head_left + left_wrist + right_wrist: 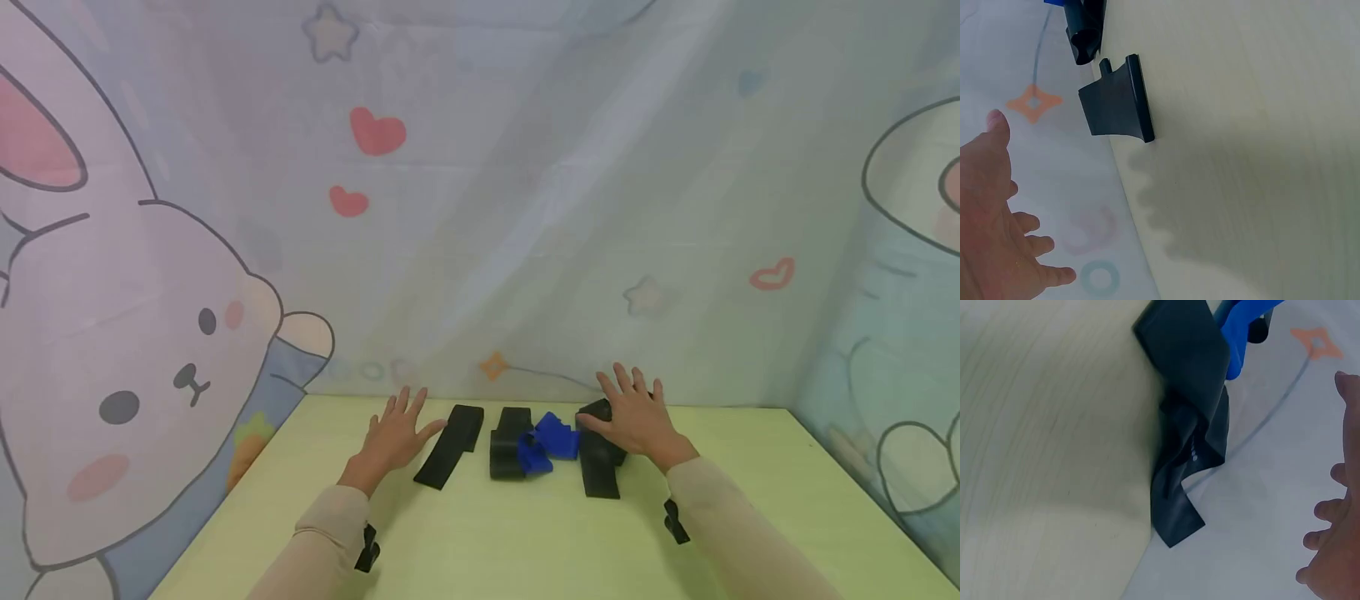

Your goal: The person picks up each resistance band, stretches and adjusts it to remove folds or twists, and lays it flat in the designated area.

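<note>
My left hand (395,435) is held above the table with its fingers spread, beside a flat folded black strip (450,446). In the left wrist view that hand (994,219) holds nothing, and the black strip (1116,100) lies apart from it. A second folded black strip (508,454) lies mid-table, with a crumpled blue strip (558,437) against it. My right hand (637,417) hovers with fingers spread over a twisted black strip (598,471), partly hiding it. In the right wrist view the twisted black strip (1194,362) shows beside the empty hand (1338,531).
The strips lie in a row toward the back of the pale yellow table (517,542). Behind the table's far edge hangs a printed cloth (525,208) with a rabbit, hearts and stars. Small black items (367,548) sit at both sleeves.
</note>
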Available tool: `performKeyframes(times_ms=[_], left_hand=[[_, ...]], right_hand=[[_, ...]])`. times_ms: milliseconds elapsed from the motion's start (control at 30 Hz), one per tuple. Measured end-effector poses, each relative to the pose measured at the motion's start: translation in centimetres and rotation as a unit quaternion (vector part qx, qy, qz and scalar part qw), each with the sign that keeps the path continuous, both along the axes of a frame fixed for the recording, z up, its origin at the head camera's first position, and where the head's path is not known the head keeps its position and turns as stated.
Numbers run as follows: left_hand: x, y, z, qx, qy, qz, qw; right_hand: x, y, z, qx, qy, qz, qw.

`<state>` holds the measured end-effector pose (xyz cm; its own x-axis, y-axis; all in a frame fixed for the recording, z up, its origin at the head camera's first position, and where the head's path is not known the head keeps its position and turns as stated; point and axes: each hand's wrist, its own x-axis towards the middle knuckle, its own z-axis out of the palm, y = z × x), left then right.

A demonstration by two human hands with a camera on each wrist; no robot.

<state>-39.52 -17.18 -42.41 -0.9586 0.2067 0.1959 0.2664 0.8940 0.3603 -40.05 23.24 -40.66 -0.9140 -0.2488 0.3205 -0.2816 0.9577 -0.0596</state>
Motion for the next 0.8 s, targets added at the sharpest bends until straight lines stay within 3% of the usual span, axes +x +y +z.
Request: performKeyframes(times_ms=[233,400,667,800], left_hand=[[0.2,0.1,-0.1,0.011,0.009,-0.008,0.9999],[0.4,0.2,-0.6,0.03,-0.006,-0.008,0.9995],[0.0,0.2,-0.8,-0.009,-0.029,0.029,0.9991],[-0.3,0.3,-0.6,0.002,-0.033,0.036,0.9988]], right_hand=[[0.1,-1.7,0.1,-0.034,-0.005,0.017,0.9993],[-0.1,-2.6,-0.1,-0.062,-0.026,0.032,0.9972],[-0.8,-4.1,-0.8,-0.093,-0.04,0.05,0.9936],[-1.5,-5.4,-0.9,-0.109,-0.044,0.058,0.9914]])
